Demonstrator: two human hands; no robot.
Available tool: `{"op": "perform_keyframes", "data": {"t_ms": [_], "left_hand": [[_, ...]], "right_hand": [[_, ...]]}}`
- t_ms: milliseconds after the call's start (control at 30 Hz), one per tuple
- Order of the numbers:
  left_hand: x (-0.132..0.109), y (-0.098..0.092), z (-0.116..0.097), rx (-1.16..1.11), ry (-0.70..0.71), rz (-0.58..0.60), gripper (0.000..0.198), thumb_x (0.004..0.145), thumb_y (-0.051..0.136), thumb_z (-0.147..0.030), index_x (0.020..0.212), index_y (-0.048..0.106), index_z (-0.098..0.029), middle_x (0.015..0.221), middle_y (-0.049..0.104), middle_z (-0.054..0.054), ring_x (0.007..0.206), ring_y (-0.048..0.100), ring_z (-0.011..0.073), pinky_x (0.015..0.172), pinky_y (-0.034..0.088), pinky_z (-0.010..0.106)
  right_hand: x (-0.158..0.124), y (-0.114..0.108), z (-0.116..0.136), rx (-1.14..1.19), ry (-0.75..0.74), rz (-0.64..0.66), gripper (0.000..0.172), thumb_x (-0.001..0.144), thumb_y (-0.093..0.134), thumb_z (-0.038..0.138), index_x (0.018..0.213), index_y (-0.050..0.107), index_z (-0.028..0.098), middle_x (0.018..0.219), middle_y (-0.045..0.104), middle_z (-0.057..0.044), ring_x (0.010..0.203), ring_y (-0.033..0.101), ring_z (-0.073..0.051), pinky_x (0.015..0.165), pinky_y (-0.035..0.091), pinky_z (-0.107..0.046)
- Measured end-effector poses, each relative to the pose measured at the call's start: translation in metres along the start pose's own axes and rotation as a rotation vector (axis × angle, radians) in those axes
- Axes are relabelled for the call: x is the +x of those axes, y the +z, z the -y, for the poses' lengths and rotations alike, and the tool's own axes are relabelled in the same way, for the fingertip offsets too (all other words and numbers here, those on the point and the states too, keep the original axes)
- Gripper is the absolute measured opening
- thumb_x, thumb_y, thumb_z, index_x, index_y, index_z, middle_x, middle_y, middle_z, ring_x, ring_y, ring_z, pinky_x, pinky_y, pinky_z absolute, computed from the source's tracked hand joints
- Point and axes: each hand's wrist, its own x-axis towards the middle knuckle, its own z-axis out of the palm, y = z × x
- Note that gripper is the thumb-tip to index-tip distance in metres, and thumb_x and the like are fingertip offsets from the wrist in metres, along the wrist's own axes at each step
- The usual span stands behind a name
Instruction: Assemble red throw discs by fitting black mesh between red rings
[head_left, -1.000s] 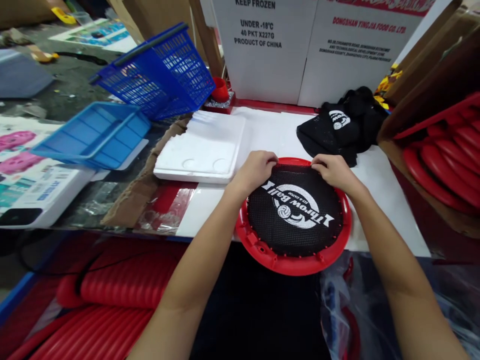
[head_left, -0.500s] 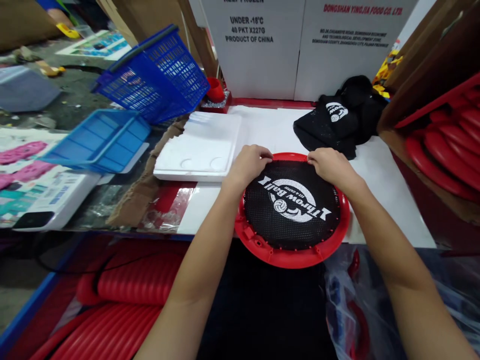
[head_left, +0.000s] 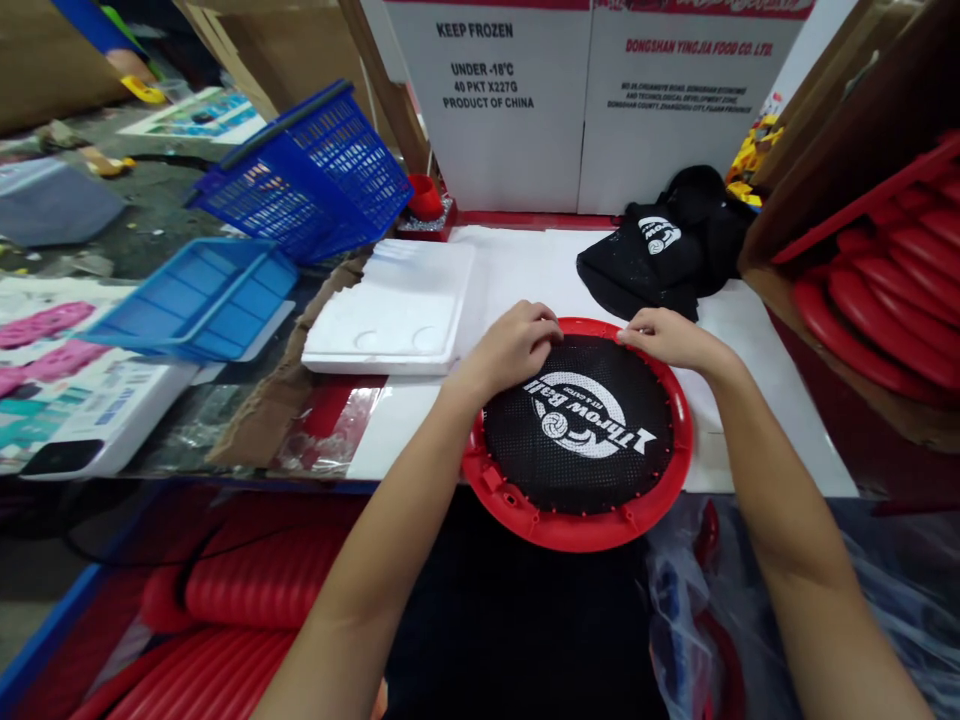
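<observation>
A round red plastic ring (head_left: 525, 524) lies at the front edge of the white worktop, its near side jutting past the edge. Inside it a black mesh net (head_left: 600, 485) with white "Throw Ball" print is stretched, and small red pegs show along the net's border. My left hand (head_left: 517, 348) is closed, fingers curled down on the net's far-left border. At the far-right border my right hand (head_left: 664, 338) pinches the net's edge against the ring. The fingertips partly hide what each hand grips.
Black printed nets (head_left: 667, 250) lie heaped behind the ring. A white foam slab (head_left: 397, 310), blue tray (head_left: 199, 300) and tilted blue basket (head_left: 307, 175) stand leftward. Red rings (head_left: 877, 310) fill a box at right; more red rings (head_left: 247, 590) are stacked below. Across, a person's hand (head_left: 127, 65) shows.
My left hand has slid a little right along the net's far border, its fingers now more curled. My right hand stays at the far-right border. The view has tilted up slightly.
</observation>
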Motion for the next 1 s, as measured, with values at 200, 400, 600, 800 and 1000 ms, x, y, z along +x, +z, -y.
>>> {"op": "perform_keyframes", "data": {"t_ms": [200,400,600,800,1000], "left_hand": [[-0.001,0.011,-0.007,0.100,0.018,0.139,0.030,0.104,0.056,-0.033,0.124,0.073,-0.020,0.137,0.063,0.015,0.132,0.053,0.0333,0.116,0.046,0.052],[0.000,0.012,-0.003,0.052,0.005,0.148,0.023,0.099,0.066,-0.031,0.118,0.072,-0.020,0.132,0.064,0.013,0.128,0.055,0.0327,0.114,0.046,0.051],[-0.001,0.014,-0.002,0.058,0.015,0.141,0.024,0.100,0.066,-0.032,0.120,0.073,-0.019,0.131,0.065,0.013,0.127,0.055,0.0328,0.114,0.046,0.050],[-0.001,0.015,-0.001,0.039,0.020,0.138,0.023,0.100,0.066,-0.031,0.118,0.073,-0.019,0.133,0.065,0.014,0.128,0.054,0.0341,0.114,0.046,0.054],[-0.002,0.014,0.001,-0.006,0.010,0.099,0.024,0.095,0.072,-0.032,0.115,0.072,-0.019,0.132,0.064,0.015,0.129,0.054,0.0330,0.114,0.048,0.051]], "right_hand": [[-0.001,0.003,-0.006,0.051,-0.034,-0.025,0.023,0.094,0.064,0.032,0.076,0.072,0.018,0.092,0.067,-0.007,0.079,0.062,-0.019,0.076,0.047,-0.035],[0.000,0.009,-0.016,0.026,-0.096,-0.041,0.029,0.101,0.049,0.034,0.080,0.063,0.020,0.099,0.061,-0.010,0.092,0.061,-0.024,0.092,0.051,-0.041],[-0.002,0.007,-0.018,0.014,-0.146,-0.067,0.030,0.104,0.042,0.035,0.080,0.056,0.023,0.100,0.056,-0.010,0.092,0.057,-0.024,0.094,0.050,-0.043],[-0.004,0.012,-0.020,-0.064,-0.140,-0.057,0.031,0.105,0.045,0.035,0.079,0.054,0.022,0.103,0.055,-0.009,0.089,0.056,-0.022,0.090,0.049,-0.040],[-0.017,0.009,-0.017,-0.264,-0.161,-0.023,0.027,0.108,0.049,0.042,0.104,0.070,0.024,0.121,0.059,-0.007,0.077,0.055,-0.017,0.074,0.045,-0.035]]}}
